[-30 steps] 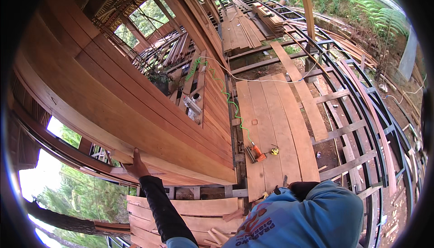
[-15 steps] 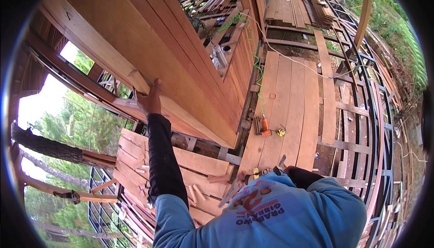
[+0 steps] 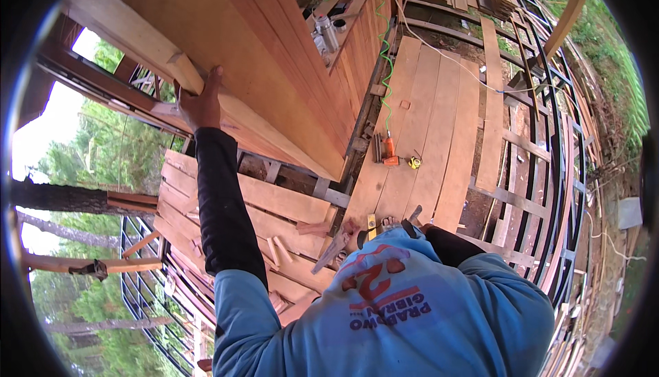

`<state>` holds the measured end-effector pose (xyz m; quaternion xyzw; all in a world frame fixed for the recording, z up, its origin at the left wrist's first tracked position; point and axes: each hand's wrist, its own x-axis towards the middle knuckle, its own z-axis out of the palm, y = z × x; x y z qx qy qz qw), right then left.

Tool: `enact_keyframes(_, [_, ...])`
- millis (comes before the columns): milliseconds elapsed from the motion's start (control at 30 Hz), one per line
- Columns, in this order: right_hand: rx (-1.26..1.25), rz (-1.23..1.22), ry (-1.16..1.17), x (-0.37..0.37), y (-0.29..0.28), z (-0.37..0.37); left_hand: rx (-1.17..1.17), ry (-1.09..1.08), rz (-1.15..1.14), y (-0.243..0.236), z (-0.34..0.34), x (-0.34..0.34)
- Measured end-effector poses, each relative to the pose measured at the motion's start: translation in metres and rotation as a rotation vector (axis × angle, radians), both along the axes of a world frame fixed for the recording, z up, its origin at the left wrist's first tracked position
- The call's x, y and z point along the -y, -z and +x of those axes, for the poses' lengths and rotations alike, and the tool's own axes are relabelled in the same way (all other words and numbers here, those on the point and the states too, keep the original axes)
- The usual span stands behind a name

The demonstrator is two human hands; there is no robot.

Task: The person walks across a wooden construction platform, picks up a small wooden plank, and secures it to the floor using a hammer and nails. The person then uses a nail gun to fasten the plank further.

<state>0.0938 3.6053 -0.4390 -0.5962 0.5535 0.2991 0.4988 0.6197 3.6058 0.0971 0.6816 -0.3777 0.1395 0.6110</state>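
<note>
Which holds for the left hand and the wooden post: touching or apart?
Touching. The head view shows the left hand curled over an edge of the wooden post, thumb against its broad face.

The left head camera, a wide fisheye, looks steeply down from the person's head: the blue shirt (image 3: pixel 446 315) fills the near lower middle, the wooden wall (image 3: pixel 274 54) slants close at left, floor boards (image 3: pixel 429 130) farther ahead.

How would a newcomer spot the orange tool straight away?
Find the plank floor right of the wooden wall. On its boards, left of a small yellow tape measure, lies the tool. Its bright orange body and the coiled green hose at its upper end set it apart.
</note>
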Motion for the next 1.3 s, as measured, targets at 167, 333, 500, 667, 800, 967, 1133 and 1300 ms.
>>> enact_keyframes(167, [-0.025, 0.008, -0.078, -0.005, 0.002, 0.009, -0.010, 0.155, -0.026, 0.003, 0.005, -0.010])
enact_keyframes(333, [-0.041, 0.007, -0.170, 0.003, 0.002, 0.017, -0.290, -0.007, 0.275, 0.047, -0.002, -0.075])
enact_keyframes(500, [-0.066, 0.019, -0.280, 0.017, 0.004, 0.018, -0.705, -0.087, 0.320, 0.168, -0.017, -0.184])
enact_keyframes(667, [-0.063, 0.030, -0.325, 0.064, -0.004, 0.029, -1.240, -0.444, -0.008, 0.267, -0.143, -0.306])
enact_keyframes(800, [-0.077, 0.063, -0.324, 0.093, -0.025, 0.062, -1.474, -0.727, -0.035, 0.310, -0.259, -0.390])
enact_keyframes(967, [-0.144, 0.069, -0.337, 0.083, -0.047, 0.119, -1.662, -0.951, -0.074, 0.347, -0.352, -0.462])
enact_keyframes(1133, [-0.035, 0.065, -0.492, 0.114, 0.035, 0.123, -1.648, -0.897, -0.075, 0.377, -0.318, -0.465])
enact_keyframes(1300, [-0.149, 0.119, -0.295, 0.005, -0.005, 0.183, -1.495, -0.972, 0.154, 0.367, -0.258, -0.512])
